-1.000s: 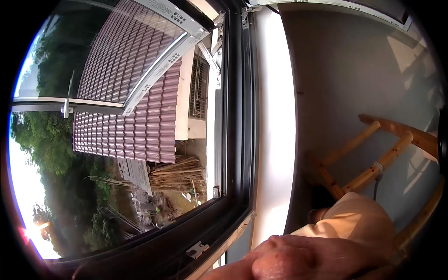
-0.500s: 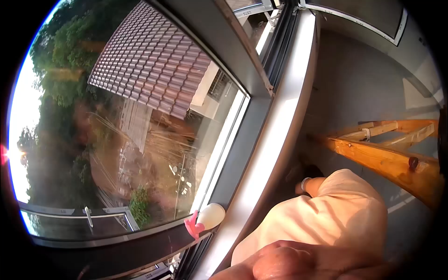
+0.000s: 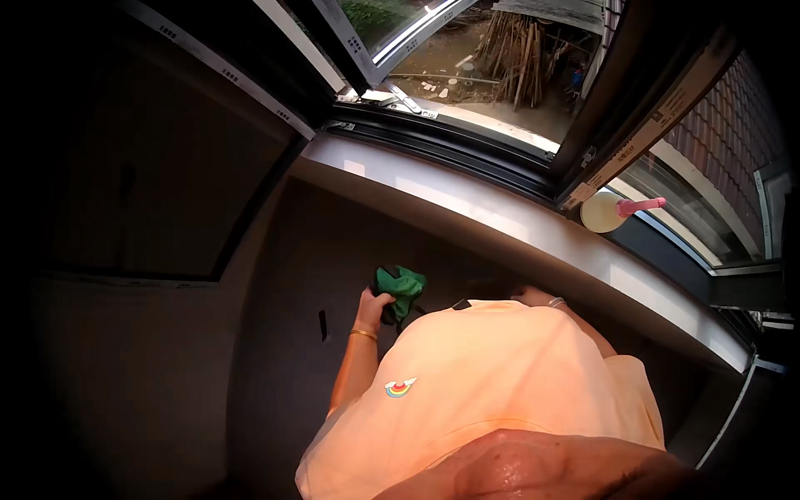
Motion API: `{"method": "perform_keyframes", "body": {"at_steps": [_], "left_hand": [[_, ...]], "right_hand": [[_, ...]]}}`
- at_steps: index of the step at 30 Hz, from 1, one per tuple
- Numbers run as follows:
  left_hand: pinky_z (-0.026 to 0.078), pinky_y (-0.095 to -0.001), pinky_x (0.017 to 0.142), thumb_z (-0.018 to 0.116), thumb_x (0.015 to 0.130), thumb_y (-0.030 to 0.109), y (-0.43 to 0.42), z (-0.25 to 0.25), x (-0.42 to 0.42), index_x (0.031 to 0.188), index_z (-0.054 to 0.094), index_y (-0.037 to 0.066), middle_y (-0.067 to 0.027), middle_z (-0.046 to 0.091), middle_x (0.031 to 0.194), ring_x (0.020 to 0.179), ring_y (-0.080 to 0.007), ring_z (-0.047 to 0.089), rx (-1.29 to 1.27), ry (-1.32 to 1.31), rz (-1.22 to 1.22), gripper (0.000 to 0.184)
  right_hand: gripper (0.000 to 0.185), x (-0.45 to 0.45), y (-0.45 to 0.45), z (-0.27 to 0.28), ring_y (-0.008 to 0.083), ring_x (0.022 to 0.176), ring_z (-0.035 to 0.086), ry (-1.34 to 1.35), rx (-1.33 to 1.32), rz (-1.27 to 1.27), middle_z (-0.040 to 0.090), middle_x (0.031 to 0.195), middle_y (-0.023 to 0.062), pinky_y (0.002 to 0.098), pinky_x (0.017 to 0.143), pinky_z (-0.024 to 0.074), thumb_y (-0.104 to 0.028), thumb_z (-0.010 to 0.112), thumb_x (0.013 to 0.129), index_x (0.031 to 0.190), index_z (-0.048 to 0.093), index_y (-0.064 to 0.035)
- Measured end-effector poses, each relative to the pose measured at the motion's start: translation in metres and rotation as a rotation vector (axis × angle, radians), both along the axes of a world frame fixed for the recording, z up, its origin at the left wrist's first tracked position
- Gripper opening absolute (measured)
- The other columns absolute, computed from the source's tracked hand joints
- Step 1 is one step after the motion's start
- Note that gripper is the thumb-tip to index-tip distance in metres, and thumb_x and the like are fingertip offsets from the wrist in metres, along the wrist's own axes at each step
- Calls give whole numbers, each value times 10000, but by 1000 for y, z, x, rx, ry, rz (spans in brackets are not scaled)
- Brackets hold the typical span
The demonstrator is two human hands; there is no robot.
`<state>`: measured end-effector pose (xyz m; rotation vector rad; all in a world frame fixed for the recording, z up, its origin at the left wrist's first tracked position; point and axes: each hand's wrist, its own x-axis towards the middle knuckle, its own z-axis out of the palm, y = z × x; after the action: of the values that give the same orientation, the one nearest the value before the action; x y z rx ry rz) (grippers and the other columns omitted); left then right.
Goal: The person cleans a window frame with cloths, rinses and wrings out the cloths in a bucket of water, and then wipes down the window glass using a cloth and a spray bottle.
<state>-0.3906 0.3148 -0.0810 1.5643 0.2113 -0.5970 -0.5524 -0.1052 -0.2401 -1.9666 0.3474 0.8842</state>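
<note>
My left hand [image 3: 372,307], with a yellow bangle at its wrist, is closed around a crumpled green cloth [image 3: 404,285] with dark parts. It hangs low beside my peach shirt [image 3: 508,358]. My right hand [image 3: 528,295] is partly visible past the front of the shirt, below the windowsill. A silver bracelet shows at that wrist, but the fingers are too dark to make out. On the sill at the right stands a spray bottle [image 3: 602,212], pale with a pink trigger head, apart from both hands.
A white windowsill [image 3: 483,208] runs across the view under dark window frames. One sash [image 3: 400,42] stands open outward at the top. A dark panel with a labelled edge [image 3: 225,75] fills the left. Outside lie stacked poles [image 3: 521,58] and a tiled roof [image 3: 721,125].
My view has swung left along the window; the spray bottle now appears at the right. The wooden stepladder has left the view. My left hand with the green cloth has come into view.
</note>
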Motion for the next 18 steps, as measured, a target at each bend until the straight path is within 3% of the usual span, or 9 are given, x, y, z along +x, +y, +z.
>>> {"method": "perform_keyframes", "body": {"at_steps": [1,2,6,7,10,12,13,14,18], "left_hand": [[511,-342,819,634,688,37,-3,10,0,1076,618,-35,-95,662,975,878,-237,637,-13,4,23,395],[502,-356,873,617,687,6,-9,28,-1,1097,616,-32,-110,658,1025,942,-254,634,-206,0,131,412],[452,-431,1025,574,687,-68,-24,77,-2,1174,600,-22,-153,642,1164,1124,-318,601,-696,-17,312,490],[433,-474,1056,575,697,-73,-17,75,3,1228,580,-12,-163,630,1215,1164,-348,585,-834,-12,220,534],[433,-468,1052,584,686,-76,-3,90,15,1247,570,-2,-157,623,1233,1166,-341,583,-896,-116,83,565],[441,-456,1043,639,732,-13,11,82,23,1265,560,-1,-151,608,1265,1179,-320,578,-816,-153,105,539],[444,-445,1040,666,767,48,7,84,30,1272,557,2,-144,602,1277,1179,-302,578,-793,-222,123,519],[447,-434,1036,694,802,108,4,87,39,1279,554,6,-136,596,1289,1179,-285,578,-773,-292,142,507],[447,-414,1036,718,844,180,16,99,84,1301,540,13,-120,585,1303,1181,-249,573,-926,-214,32,518]], "right_hand": [[402,18,9,36,312,1059,636,-35,28,20,676,1119,201,390,930,491,-342,614,908,1142,660,-18],[402,41,21,87,292,1036,641,-68,60,40,679,1103,194,381,911,500,-337,610,913,1139,652,-7],[371,107,60,142,176,982,611,49,395,-2,644,1161,102,307,849,521,-271,559,990,1260,558,-16],[393,119,69,151,164,980,602,20,496,26,634,1171,94,299,844,523,-260,550,996,1308,511,-24],[531,152,95,206,164,1034,588,-38,805,-55,573,1270,79,314,869,521,-294,552,998,1441,356,-75],[617,169,108,231,194,1092,579,26,1162,-230,488,1385,72,358,906,510,-351,557,992,1489,269,-127],[625,179,115,229,238,1119,552,10,1267,-226,418,1445,63,394,922,493,-454,517,992,1486,268,-162],[586,189,121,240,250,1156,548,-30,1323,-248,443,1434,62,421,940,485,-479,461,1007,1471,298,-161],[573,237,145,251,278,1237,527,-56,1533,-391,472,1423,106,468,966,484,-495,407,1014,1474,323,-163]]}}
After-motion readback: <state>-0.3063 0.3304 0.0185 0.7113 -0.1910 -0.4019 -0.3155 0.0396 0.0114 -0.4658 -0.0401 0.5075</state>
